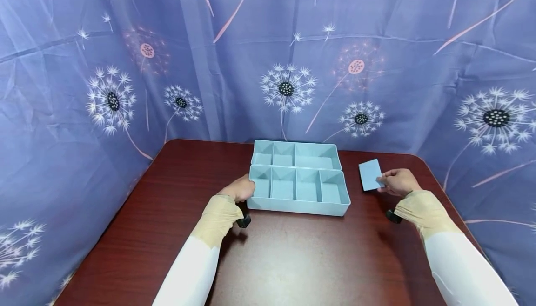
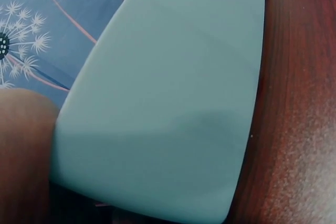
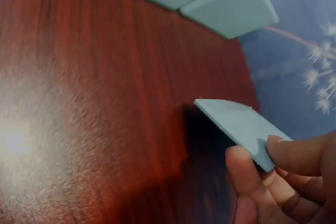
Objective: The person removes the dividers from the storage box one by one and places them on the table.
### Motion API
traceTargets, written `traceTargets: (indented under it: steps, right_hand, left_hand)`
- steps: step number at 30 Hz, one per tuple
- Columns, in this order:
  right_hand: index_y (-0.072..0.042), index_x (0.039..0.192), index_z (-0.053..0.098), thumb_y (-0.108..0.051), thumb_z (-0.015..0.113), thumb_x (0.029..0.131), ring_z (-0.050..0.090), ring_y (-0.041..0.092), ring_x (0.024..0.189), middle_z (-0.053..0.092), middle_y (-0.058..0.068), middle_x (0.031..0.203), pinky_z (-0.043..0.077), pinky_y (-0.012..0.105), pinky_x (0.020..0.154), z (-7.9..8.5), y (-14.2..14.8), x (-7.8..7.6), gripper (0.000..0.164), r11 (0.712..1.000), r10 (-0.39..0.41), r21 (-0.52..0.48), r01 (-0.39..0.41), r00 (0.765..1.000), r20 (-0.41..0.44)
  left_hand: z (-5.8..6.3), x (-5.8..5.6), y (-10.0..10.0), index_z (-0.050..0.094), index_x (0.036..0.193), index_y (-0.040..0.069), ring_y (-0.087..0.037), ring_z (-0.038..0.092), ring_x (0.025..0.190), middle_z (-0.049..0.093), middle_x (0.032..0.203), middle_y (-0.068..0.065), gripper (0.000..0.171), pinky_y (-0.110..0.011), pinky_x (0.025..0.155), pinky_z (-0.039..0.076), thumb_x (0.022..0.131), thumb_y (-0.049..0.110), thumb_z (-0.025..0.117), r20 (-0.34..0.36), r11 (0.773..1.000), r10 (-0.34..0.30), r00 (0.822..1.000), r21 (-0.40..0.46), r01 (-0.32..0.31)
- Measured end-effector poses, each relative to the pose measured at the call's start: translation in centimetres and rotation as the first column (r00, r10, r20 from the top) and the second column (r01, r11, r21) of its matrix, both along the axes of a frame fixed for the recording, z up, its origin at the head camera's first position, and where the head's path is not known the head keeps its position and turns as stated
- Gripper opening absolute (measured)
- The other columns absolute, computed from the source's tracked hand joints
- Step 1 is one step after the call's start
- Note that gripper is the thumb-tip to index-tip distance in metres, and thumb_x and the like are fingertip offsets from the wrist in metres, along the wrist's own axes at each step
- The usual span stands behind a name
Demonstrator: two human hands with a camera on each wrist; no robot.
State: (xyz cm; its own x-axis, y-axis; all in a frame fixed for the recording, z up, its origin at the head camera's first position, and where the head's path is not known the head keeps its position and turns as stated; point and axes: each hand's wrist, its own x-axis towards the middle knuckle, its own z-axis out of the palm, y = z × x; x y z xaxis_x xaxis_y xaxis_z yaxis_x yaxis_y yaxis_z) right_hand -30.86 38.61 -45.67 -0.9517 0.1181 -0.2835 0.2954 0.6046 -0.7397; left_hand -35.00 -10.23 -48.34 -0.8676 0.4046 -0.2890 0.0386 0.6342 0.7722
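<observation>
A light blue drawer organizer box [image 1: 299, 207] with several compartments stands in the middle of the table. My left hand [image 1: 240, 188] grips its left end wall at the rim; most of those fingers are hidden. In the left wrist view the box's long outer wall [image 2: 168, 87] fills the middle, with part of the hand [image 2: 23, 150] against its end. To the right of the box, my right hand [image 1: 398, 182] pinches a thin light blue divider panel [image 1: 370, 174] by its edge. The right wrist view has the panel [image 3: 236, 121] tilted between thumb and fingers, above the tabletop.
Directly behind the first box stands a second light blue box [image 1: 318, 150] with three compartments. Both rest on a dark red wooden table [image 1: 188, 166] with rounded far corners. A blue curtain [image 1: 234, 87] with dandelion prints hangs behind and along the sides.
</observation>
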Motion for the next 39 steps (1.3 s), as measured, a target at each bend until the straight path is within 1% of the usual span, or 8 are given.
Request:
traceTargets:
  steps: [6, 9, 13, 18, 23, 28, 35, 39]
  right_hand:
    - [0.017, 0.133, 0.056, -0.022, 0.062, 0.101, 0.076, 0.008, 0.071, 0.077, 0.002, 0.083, 0.059, 0.028, 0.063, -1.8, 1.5, 0.1, 0.051, 0.997, -0.059, 0.05, 0.058, 0.998, 0.033]
    - [0.012, 0.127, 0.064, -0.029, 0.066, 0.098, 0.074, 0.01, 0.069, 0.077, 0.0, 0.076, 0.058, 0.029, 0.062, -2.2, 1.5, -0.3, 0.051, 0.989, -0.065, 0.139, 0.058, 0.997, 0.05]
    - [-0.002, 0.091, 0.076, -0.045, 0.072, 0.091, 0.066, 0.016, 0.065, 0.073, 0.001, 0.068, 0.049, 0.031, 0.06, -2.1, 1.0, -1.1, 0.044, 0.955, -0.04, 0.296, 0.028, 0.999, 0.036]
    - [-0.014, 0.06, 0.067, -0.053, 0.073, 0.089, 0.053, 0.019, 0.061, 0.065, 0.002, 0.06, 0.042, 0.032, 0.056, -1.7, 1.0, -0.7, 0.049, 0.922, -0.04, 0.387, 0.017, 0.998, 0.052]
    - [-0.011, 0.069, 0.071, -0.05, 0.074, 0.089, 0.054, 0.021, 0.064, 0.063, 0.002, 0.061, 0.042, 0.033, 0.056, -1.6, 1.5, -0.1, 0.044, 0.916, -0.037, 0.402, 0.022, 0.999, 0.029]
    - [-0.005, 0.083, 0.076, -0.048, 0.074, 0.089, 0.061, 0.029, 0.075, 0.071, 0.009, 0.077, 0.046, 0.037, 0.062, -1.6, 1.2, -0.9, 0.044, 0.888, 0.006, 0.459, 0.007, 1.0, -0.028]
    - [0.003, 0.108, 0.07, -0.048, 0.076, 0.089, 0.066, 0.042, 0.093, 0.071, 0.024, 0.107, 0.052, 0.048, 0.071, -1.9, 0.8, -1.4, 0.054, 0.879, 0.009, 0.477, 0.018, 0.998, -0.054]
    - [0.005, 0.114, 0.065, -0.044, 0.077, 0.088, 0.064, 0.047, 0.1, 0.069, 0.028, 0.115, 0.052, 0.052, 0.073, -2.2, 1.0, -0.7, 0.057, 0.879, 0.014, 0.477, 0.012, 0.999, -0.05]
  left_hand:
    - [-0.1, -0.3, 0.5, 0.048, 0.082, 0.006, -0.014, 0.024, 0.045, 0.029, 0.052, 0.003, 0.028, -0.03, 0.045, 0.027, 0.106, 0.018, 0.037, 0.0, 1.0, -0.025, 1.0, 0.002, 0.025]
    - [0.2, -0.2, 0.3, 0.054, 0.104, -0.001, -0.014, 0.028, 0.047, 0.034, 0.057, 0.002, 0.028, -0.029, 0.047, 0.03, 0.103, 0.015, 0.031, -0.005, 0.998, -0.009, 1.0, -0.056, 0.009]
    - [0.4, 0.0, 0.0, 0.054, 0.105, -0.003, -0.015, 0.029, 0.048, 0.035, 0.061, -0.001, 0.029, -0.03, 0.049, 0.031, 0.103, 0.015, 0.032, -0.024, 0.997, 0.024, 0.999, -0.075, -0.026]
    - [0.5, 0.2, 0.1, 0.059, 0.106, -0.001, -0.015, 0.033, 0.053, 0.041, 0.064, -0.001, 0.033, -0.031, 0.054, 0.036, 0.101, 0.01, 0.028, -0.036, 0.999, -0.007, 0.999, -0.043, 0.005]
    - [0.4, 0.3, 0.3, 0.057, 0.133, -0.002, -0.014, 0.045, 0.068, 0.058, 0.089, -0.006, 0.044, -0.029, 0.067, 0.042, 0.102, 0.012, 0.029, -0.06, 0.998, -0.017, 0.998, -0.054, 0.014]
    - [0.3, 0.3, -0.1, 0.057, 0.121, -0.002, -0.017, 0.034, 0.051, 0.042, 0.067, -0.005, 0.04, -0.031, 0.054, 0.036, 0.102, 0.013, 0.026, -0.036, 0.996, 0.012, 0.999, -0.083, -0.015]
    - [0.5, 0.5, -0.6, 0.057, 0.127, 0.001, -0.015, 0.05, 0.075, 0.053, 0.086, -0.006, 0.039, -0.028, 0.069, 0.043, 0.099, 0.011, 0.031, -0.062, 0.999, 0.022, 0.998, -0.03, -0.024]
    - [0.0, 0.2, 0.0, 0.058, 0.113, -0.004, -0.016, 0.04, 0.057, 0.042, 0.069, -0.002, 0.032, -0.029, 0.056, 0.038, 0.102, 0.012, 0.032, -0.038, 1.0, -0.005, 0.999, -0.014, 0.005]
